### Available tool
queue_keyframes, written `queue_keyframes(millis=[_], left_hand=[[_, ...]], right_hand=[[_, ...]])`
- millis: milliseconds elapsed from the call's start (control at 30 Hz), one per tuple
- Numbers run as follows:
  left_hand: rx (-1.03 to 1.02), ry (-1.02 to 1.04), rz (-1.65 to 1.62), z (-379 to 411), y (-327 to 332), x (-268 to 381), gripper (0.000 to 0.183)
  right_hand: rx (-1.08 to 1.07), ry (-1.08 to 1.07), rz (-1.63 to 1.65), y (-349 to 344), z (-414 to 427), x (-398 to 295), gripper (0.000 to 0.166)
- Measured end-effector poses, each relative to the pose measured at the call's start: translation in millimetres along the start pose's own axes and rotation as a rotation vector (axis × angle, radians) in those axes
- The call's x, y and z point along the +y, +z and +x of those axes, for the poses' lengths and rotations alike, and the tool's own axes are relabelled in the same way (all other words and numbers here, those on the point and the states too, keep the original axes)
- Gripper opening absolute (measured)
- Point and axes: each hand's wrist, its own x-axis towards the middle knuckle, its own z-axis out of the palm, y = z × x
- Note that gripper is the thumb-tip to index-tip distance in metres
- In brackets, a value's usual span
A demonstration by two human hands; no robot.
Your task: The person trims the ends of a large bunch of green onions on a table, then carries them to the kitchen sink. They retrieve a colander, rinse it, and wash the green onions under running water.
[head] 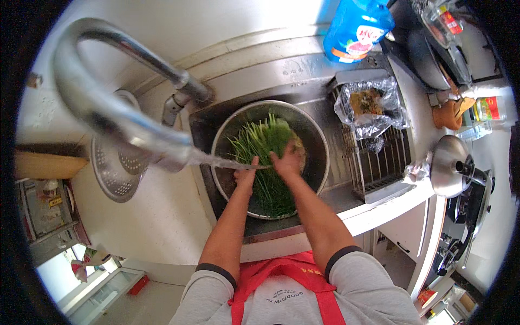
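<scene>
A large bunch of long green leafy stalks (264, 174) lies in a round metal basin (326, 162) that stands in the steel sink. My left hand (246, 176) is at the left side of the bunch, thumb raised; whether its fingers grip the stalks cannot be told. Blurred, my right hand (289, 162) is at the right side of the bunch, and its fingers are partly hidden against the greens. From the curved metal faucet (122, 126) at the left, a stream of water (227, 161) runs across into the basin between my hands.
Right of the basin, a metal drain rack (378, 162) holds a plastic bag with food scraps (367, 101). A blue detergent bottle (359, 32) stands behind. A perforated metal colander (118, 174) is at the left. A metal kettle (449, 166) and dark pans (424, 61) stand farther right.
</scene>
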Motion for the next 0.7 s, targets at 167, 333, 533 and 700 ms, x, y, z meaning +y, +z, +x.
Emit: queue_keyframes(millis=[167,333,533,700], left_hand=[[-0.209,0.005,-0.358,-14,-1,-3,0.086],[-0.205,0.111,-0.342,-79,-27,20,0.088],[-0.214,0.131,-0.260,-92,-39,22,0.084],[0.003,-0.044,0.322,-10,-12,-26,0.100]], right_hand=[[-0.336,-0.122,0.093,-28,-45,-54,0.077],[-0.376,-0.218,0.220,-77,-71,-71,0.078],[-0.272,-0.389,0.455,-98,-86,-67,0.078],[-0.540,0.065,0.157,-24,-44,-23,0.078]])
